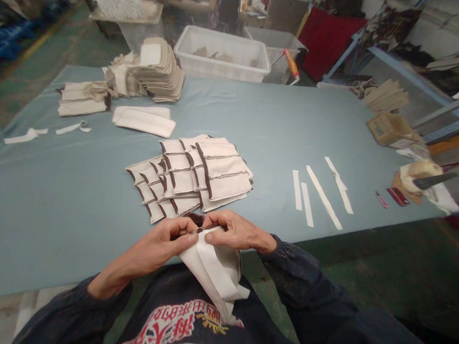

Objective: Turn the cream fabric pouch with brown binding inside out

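— Both hands, left hand and right hand, are clenched on what?

— A cream fabric piece is pinched at its dark-trimmed top edge, held over the lap; the trim seems to be worked, so a steady pinch is called for.

— What is found beyond?

— A fanned pile of trimmed pieces is lain just ahead on the table; loose strips are set to the right. Nothing is obstructed.

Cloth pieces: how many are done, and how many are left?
Done, it seems: the trimmed pieces fanned out on the table. In hand: one piece, pinched by left hand and right hand. Possibly left: the far stack. No exact count.
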Demonstrator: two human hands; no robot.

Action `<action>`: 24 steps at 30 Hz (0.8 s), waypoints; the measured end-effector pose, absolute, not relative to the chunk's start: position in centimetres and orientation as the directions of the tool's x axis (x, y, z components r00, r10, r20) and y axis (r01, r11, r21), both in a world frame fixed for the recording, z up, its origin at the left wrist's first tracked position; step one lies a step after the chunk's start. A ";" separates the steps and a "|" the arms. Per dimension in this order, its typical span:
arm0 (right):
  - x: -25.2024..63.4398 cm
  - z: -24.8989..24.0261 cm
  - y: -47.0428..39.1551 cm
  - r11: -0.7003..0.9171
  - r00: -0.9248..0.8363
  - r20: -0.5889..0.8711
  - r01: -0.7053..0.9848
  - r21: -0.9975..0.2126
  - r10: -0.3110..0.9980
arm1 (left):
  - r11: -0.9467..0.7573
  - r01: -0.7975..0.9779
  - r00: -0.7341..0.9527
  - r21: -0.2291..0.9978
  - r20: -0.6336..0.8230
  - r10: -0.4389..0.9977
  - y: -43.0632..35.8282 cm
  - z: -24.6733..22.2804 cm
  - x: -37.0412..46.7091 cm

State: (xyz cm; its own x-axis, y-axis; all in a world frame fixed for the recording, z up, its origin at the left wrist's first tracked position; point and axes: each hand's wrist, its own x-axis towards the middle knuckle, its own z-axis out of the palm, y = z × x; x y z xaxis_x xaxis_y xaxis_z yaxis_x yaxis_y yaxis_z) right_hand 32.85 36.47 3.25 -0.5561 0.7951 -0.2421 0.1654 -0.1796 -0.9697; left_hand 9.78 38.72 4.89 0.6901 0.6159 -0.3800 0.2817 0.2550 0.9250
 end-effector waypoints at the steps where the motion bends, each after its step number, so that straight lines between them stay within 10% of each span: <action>1: 32.8 3.3 36.6 -0.178 -0.555 -0.249 0.180 -0.968 0.794 | 0.245 0.291 0.696 0.925 -0.380 0.610 38.8 4.9 9.6; 13: 32.6 5.4 38.8 0.037 -0.536 -0.185 0.376 -0.926 0.824 | 0.109 0.311 0.590 0.944 -0.282 0.757 39.1 6.6 10.4; 24: 31.3 3.6 38.2 -0.232 -0.450 -0.317 0.233 -0.944 0.835 | -0.374 0.386 0.584 0.843 0.091 0.806 38.3 4.4 10.1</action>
State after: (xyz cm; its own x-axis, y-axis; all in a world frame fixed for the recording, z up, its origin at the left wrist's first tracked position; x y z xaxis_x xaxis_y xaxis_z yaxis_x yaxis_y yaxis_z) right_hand 31.28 38.21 3.58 -0.4502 0.8349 -0.3167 0.2333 -0.2324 -0.9442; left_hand 10.07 38.26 4.37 0.5843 0.8064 0.0907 0.3859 -0.3744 0.8431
